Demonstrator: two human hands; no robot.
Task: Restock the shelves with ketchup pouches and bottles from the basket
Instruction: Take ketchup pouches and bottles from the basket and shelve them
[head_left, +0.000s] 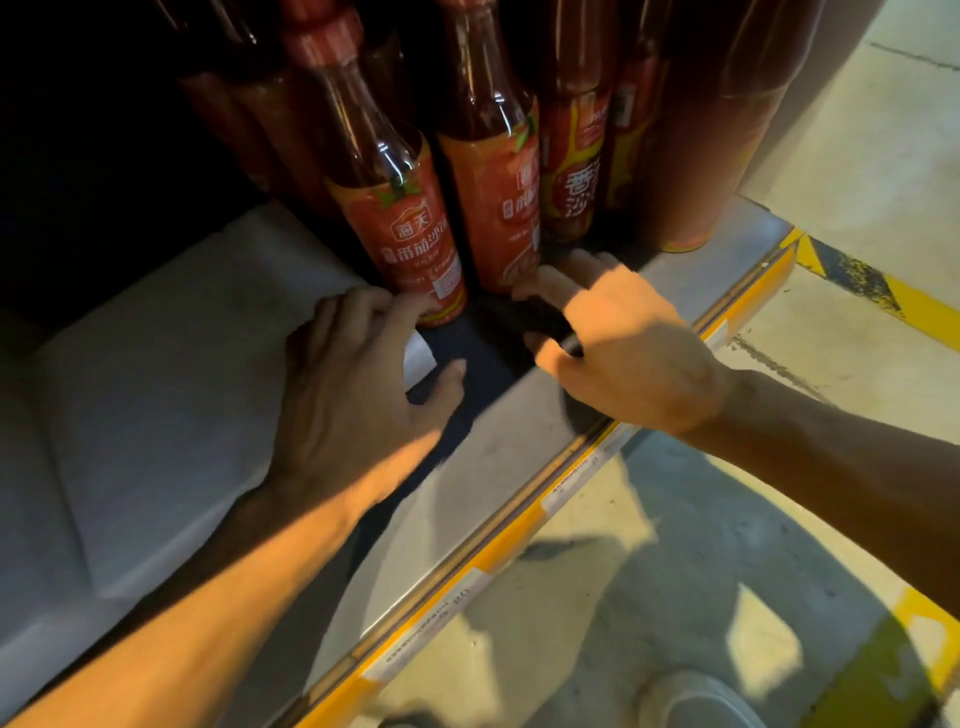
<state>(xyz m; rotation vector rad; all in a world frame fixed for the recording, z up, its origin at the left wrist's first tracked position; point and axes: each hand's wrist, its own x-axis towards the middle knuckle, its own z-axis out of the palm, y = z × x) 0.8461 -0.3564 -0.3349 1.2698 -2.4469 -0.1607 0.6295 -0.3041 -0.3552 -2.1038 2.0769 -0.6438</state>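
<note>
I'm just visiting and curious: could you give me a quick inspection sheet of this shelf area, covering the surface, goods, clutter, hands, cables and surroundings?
Surface: grey shelf with a yellow price rail along its front edge.
Job's things: ketchup bottles stand upright in rows; front left bottle, front right bottle. No basket or pouches in view.
Clutter: white packs lying flat to the left.
Grips: left hand touches the left bottle's base; right hand touches the right bottle's base.
Cables: nothing seen.
Surroundings: concrete floor with yellow markings, a shoe.
</note>
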